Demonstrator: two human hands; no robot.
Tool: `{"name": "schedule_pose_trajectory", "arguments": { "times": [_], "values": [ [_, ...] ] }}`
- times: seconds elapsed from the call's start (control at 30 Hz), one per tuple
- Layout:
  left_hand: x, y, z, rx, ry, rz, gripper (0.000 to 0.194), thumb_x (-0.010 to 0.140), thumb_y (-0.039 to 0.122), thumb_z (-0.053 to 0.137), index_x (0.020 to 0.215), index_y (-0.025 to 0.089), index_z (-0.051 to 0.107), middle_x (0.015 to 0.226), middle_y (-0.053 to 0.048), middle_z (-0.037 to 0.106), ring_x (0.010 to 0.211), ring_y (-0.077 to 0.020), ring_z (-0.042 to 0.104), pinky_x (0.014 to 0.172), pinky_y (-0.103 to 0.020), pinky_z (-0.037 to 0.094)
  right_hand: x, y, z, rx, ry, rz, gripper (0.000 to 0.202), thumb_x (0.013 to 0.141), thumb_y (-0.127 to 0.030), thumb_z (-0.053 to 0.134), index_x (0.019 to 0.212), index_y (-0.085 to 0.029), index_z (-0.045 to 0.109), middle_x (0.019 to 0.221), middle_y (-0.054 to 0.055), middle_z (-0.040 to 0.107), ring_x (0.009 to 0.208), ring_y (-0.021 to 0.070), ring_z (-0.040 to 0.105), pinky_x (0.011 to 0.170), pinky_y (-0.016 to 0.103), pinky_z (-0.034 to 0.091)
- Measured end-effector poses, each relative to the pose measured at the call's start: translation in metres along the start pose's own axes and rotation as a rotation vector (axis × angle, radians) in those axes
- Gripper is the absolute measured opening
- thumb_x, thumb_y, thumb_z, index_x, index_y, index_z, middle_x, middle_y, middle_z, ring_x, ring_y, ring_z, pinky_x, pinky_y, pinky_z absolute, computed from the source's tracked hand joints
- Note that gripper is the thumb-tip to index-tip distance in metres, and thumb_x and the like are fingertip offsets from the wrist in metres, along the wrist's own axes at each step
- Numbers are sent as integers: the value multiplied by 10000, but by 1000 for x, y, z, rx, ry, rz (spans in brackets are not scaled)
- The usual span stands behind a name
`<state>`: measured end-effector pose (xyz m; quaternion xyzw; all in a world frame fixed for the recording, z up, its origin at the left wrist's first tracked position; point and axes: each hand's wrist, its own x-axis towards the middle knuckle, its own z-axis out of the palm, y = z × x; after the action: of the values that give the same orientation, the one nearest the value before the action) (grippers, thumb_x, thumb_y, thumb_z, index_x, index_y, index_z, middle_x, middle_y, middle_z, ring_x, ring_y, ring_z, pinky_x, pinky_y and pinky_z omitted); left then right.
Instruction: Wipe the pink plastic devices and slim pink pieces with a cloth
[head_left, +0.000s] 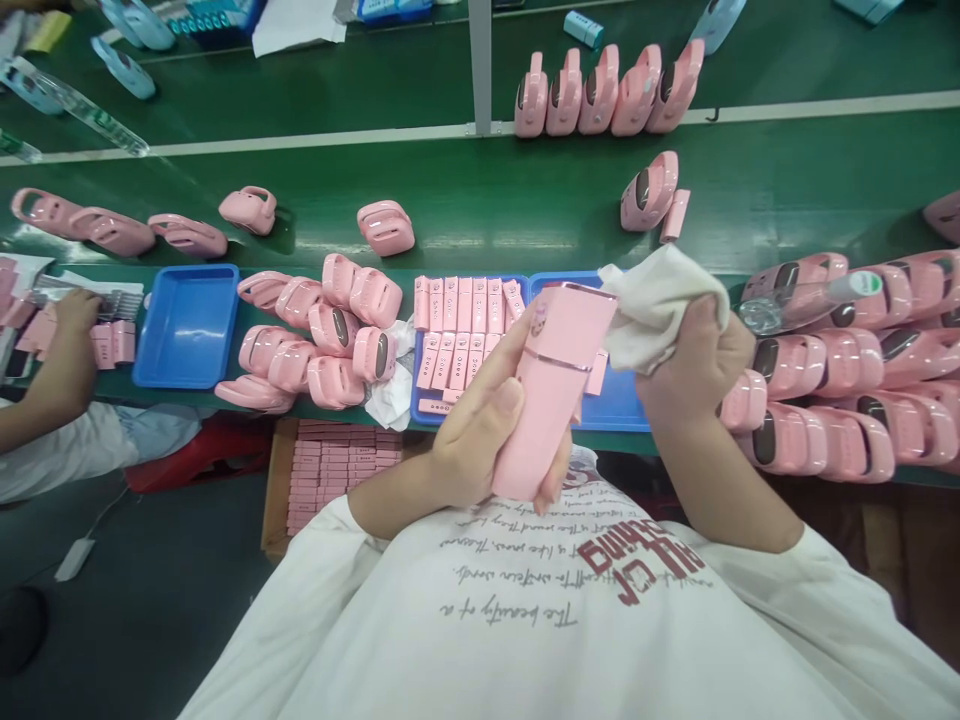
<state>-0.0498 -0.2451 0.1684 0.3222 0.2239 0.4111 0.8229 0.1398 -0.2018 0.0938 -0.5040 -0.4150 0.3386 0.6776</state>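
Observation:
My left hand (pixel 480 435) is wrapped round a pink oblong plastic case (pixel 546 400), held tilted in front of my chest. A shiny band crosses the case, and a small printed picture sits near its top left. My right hand (pixel 697 360) is closed on a white cloth (pixel 652 305), whose loose end reaches the upper right corner of the case; whether they touch I cannot tell. Behind my left hand, a blue tray (pixel 417 415) holds rows of small pink bars (pixel 463 305). Another blue tray (pixel 619 410) lies behind the case, partly hidden.
Pink handled housings (pixel 334 330) cluster to the left, and more housings (pixel 825 440) crowd the right. A clear bottle (pixel 810 302) lies among those. Further left are a blue tray (pixel 187 370) and a co-worker's hand (pixel 77 315). Below the bench stands a carton (pixel 277 490) of pink pieces.

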Motion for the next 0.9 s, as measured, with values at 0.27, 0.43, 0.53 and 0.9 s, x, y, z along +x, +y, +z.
{"name": "schedule_pose_trajectory", "arguments": {
  "times": [0.27,0.43,0.53,0.9],
  "values": [
    [2,-5,0,38,-42,23,516,894,461,464,1365,296,333,1007,-48,605,488,-67,575,403,-195,480,-6,-5,-5,94,-18,192,279,778,-454,659,688,-197,600,552,-55,481,531,79,523,515,208,491],
    [4,-10,-6,193,-20,15,628,877,481,488,1436,323,250,1124,-80,608,593,-92,604,507,-233,516,-17,-12,-4,109,0,199,332,756,-492,668,662,-179,608,568,-38,528,596,97,565,526,205,496],
    [5,-10,-8,330,17,31,708,846,390,565,1459,342,214,1252,-81,561,809,-153,636,669,-283,538,-19,-13,-2,126,9,257,353,762,-521,646,730,-169,635,654,-12,608,702,134,618,605,240,533],
    [37,-57,-51,522,230,-123,713,736,230,673,1384,223,377,1293,-117,514,1116,-237,534,899,-343,467,-31,44,-24,-614,-657,404,352,787,-198,473,1084,-169,661,874,35,699,828,187,640,749,307,506]
  ]
}}
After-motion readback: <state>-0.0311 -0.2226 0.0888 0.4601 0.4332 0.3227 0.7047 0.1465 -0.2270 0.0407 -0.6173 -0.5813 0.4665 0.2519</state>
